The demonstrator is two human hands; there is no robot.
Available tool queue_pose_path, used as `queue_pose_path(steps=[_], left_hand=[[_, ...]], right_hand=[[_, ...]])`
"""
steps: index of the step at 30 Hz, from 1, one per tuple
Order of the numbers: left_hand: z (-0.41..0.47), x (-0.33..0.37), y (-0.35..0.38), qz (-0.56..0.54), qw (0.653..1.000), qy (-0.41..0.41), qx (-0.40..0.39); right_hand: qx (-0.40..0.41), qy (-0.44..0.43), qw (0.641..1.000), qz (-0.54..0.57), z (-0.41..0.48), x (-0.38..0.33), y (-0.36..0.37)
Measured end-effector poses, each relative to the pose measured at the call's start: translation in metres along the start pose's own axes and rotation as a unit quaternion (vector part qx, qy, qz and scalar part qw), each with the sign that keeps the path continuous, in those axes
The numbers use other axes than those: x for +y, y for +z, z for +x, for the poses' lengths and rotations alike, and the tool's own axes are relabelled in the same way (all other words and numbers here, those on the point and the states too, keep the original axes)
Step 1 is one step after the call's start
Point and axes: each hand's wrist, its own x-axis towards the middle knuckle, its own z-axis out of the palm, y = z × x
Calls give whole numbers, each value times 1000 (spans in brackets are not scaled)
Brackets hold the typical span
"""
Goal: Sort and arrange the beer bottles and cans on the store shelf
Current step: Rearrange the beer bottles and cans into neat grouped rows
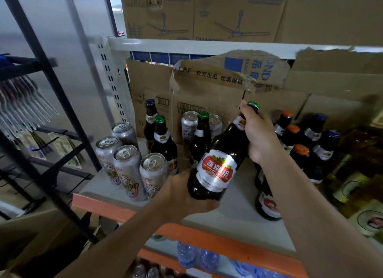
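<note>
Cardboard boxes (pixel 207 95): stacked along the shelf back. Grey shelf (pixel 238 205), orange front edge: silver cans (pixel 128 165) grouped left, capped bottles (pixel 298 155) right. Brown beer bottle (pixel 217 165), green cap, red-and-silver label: tilted above shelf centre. Left hand (pixel 182 194): fingers wrapped round its base. Right hand (pixel 259 136): fingers curled round its neck.

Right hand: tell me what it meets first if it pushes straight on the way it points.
Likely the cardboard box at the back. The right hand, gripping the tilted bottle by its neck, points there; a can stands just left, depth unclear.
</note>
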Motion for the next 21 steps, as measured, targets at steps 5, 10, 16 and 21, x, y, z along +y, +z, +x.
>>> queue_pose_path(steps=[5,10,16,21], left_hand=[[-8,10,-7,-34,999,21,-22],[-18,16,-10,-108,993,8,-44],[-23,16,-9,-111,992,-9,-56],[-28,18,-10,-111,992,-5,-61]], right_hand=[[-28,31,998,45,-4,2,-6],[-70,30,996,43,-9,2,-5],[-87,31,995,35,-13,3,0],[-89,30,995,34,-16,3,-1]])
